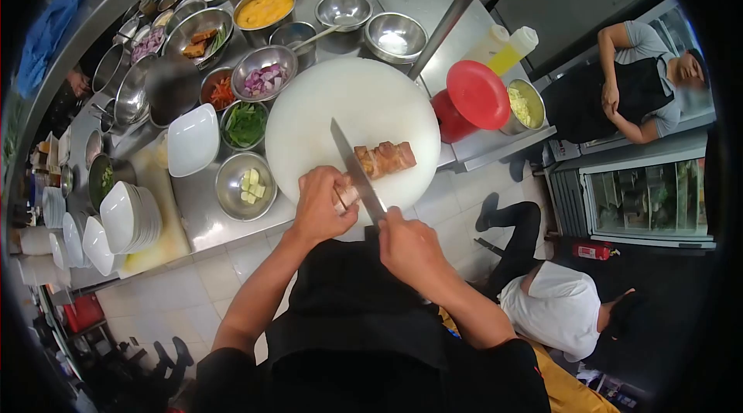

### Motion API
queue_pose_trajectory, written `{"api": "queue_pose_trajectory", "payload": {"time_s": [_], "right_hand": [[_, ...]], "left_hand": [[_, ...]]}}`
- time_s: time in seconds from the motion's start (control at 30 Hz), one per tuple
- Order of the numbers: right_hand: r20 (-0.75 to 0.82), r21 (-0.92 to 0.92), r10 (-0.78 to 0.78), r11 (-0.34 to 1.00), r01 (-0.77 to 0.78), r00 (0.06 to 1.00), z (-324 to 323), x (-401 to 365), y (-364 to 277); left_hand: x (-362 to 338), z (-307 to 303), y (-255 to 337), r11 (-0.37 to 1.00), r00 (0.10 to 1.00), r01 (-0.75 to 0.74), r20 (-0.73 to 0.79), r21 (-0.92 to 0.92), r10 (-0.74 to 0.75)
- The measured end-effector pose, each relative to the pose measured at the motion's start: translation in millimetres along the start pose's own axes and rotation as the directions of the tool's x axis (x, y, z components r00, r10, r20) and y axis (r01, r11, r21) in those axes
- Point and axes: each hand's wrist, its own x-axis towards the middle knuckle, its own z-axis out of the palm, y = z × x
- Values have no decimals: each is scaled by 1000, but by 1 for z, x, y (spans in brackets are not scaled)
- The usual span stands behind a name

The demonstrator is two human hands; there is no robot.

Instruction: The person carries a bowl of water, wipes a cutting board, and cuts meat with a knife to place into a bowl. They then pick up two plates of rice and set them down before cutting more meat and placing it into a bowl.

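A round white cutting board lies in front of me on the steel counter. My right hand is wrapped round the handle of a long kitchen knife, its blade pointing away across the board. Pressed under the curled fingers of my left hand is a piece of browned meat, just left of the blade. Cut chunks of the same meat sit in a row on the blade's right side. The left fingertips are close to the blade.
Left of the board stand bowls of chopped red onion, green leaves and pale cubes. A red container with a round lid stands at the right. Stacked white dishes are far left. Two people are at the right.
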Motion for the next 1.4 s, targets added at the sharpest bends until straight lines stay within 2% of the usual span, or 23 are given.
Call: {"api": "queue_pose_trajectory", "payload": {"time_s": [0.13, 0.2, 0.3, 0.43, 0.47, 0.57, 0.6, 0.63, 0.7, 0.73, 0.77, 0.8, 0.83, 0.9, 1.0, 1.03, 1.1, 1.13, 1.23, 1.3, 1.33, 1.37, 1.4], "right_hand": [[-121, 25, 89, 996, -86, 989, -27, -19, 20], [-187, 17, 117, 993, -116, 975, -30, -22, 42], [-262, 25, 177, 984, -177, 949, -24, -15, 77], [-195, 58, 246, 969, -240, 949, -1, 0, 113], [-183, 60, 272, 962, -266, 945, 6, 3, 120], [19, 139, 298, 945, -297, 954, -25, 5, 101], [-122, 191, 292, 945, -266, 949, 19, 14, 125], [-154, 225, 260, 949, -222, 953, 33, 20, 131], [-254, 217, 314, 940, -263, 915, 28, 11, 126], [-281, 229, 335, 933, -276, 899, 22, 4, 118], [-319, 247, 345, 929, -274, 882, 29, 0, 120], [-355, 249, 321, 938, -242, 878, 31, 7, 119], [-312, 230, 314, 941, -250, 897, 28, 6, 119], [-330, 219, 276, 953, -211, 903, 25, 1, 114], [-311, 193, 280, 954, -228, 908, 8, -9, 101], [-276, 204, 309, 944, -259, 910, 4, -10, 97], [-288, 200, 305, 946, -254, 908, 10, -3, 104], [-273, 220, 334, 935, -280, 902, 17, -3, 105], [-265, 198, 308, 945, -261, 914, 7, -8, 98], [-259, 176, 295, 951, -256, 920, 7, -8, 98], [-253, 169, 302, 949, -265, 919, 5, -8, 98], [-249, 168, 310, 947, -275, 918, 5, -9, 98], [-252, 167, 321, 944, -286, 913, 7, -8, 101]], "left_hand": [[0, 4, 23, 999, 999, 26, -43, 22, -25], [-1, 16, 24, 988, 990, 135, -52, 77, -131], [-4, 27, 18, 981, 988, 142, -85, 135, -132], [-9, 30, -6, 993, 995, 70, -80, 96, -62], [-10, 28, -15, 994, 994, 94, -60, 47, -91], [-9, 18, -46, 993, 995, 94, -36, -68, -96], [-5, 14, -64, 990, 994, 95, -40, -108, -99], [3, 11, -86, 985, 993, 93, -52, -148, -102], [28, 14, -125, 976, 992, 74, -89, -206, -94], [45, 8, -117, 975, 986, 154, -32, -161, -162], [62, 17, -113, 975, 990, 123, -42, -187, -133], [84, 19, -111, 995, 999, -16, -29, -99, 13], [105, 25, -107, 988, 988, -152, -17, -7, 152], [131, 34, -78, 979, 980, -184, -89, -82, 177], [151, 50, -81, 973, 971, -229, 69, 6, 229], [149, 55, -92, 965, 966, -250, 82, 80, 244], [150, 52, -90, 909, 921, -389, 81, 149, 381], [149, 49, -85, 906, 920, -393, 80, 158, 385], [141, 42, -54, 963, 964, -255, 102, 86, 246], [137, 38, -47, 977, 974, -215, -78, -10, 214], [132, 30, -46, 970, 969, -196, -120, 143, 214], [121, 23, -44, 968, 970, -196, -114, 157, 215], [108, 17, -42, 996, 965, -84, -254, -34, 73]]}}
